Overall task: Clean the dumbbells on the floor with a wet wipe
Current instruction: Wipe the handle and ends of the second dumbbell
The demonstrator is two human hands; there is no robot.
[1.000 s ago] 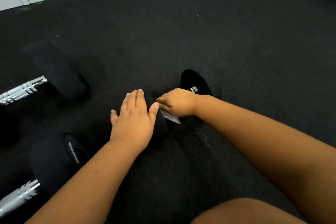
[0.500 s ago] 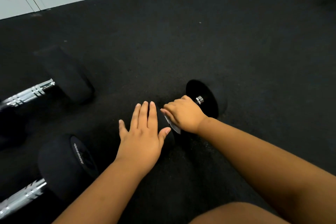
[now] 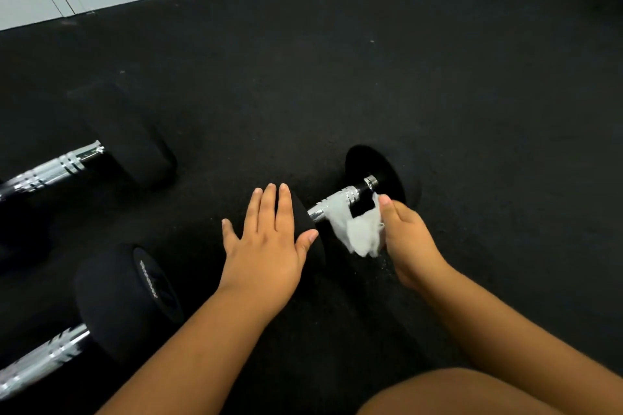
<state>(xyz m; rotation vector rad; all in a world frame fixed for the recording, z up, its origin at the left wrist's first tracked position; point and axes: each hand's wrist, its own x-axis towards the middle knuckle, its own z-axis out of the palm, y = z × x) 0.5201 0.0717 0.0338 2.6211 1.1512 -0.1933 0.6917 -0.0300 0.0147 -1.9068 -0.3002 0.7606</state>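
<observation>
At your far left two more dumbbells [image 3: 101,158] lie on the floor [image 3: 438,77], well apart from your work. Your left hand [image 3: 266,242] rests flat and open on the near head of the small dumbbell [image 3: 374,175], steadying it. It looks heavy, round and likely to roll, so keep that palm down. Your right hand [image 3: 404,239] pinches the soft, limp wipe [image 3: 357,229] against the ridged chrome handle; wrap it around there.

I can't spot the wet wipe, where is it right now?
In the head view, right of centre: the wet wipe is in the right hand, draped against the small dumbbell's chrome handle.
</observation>
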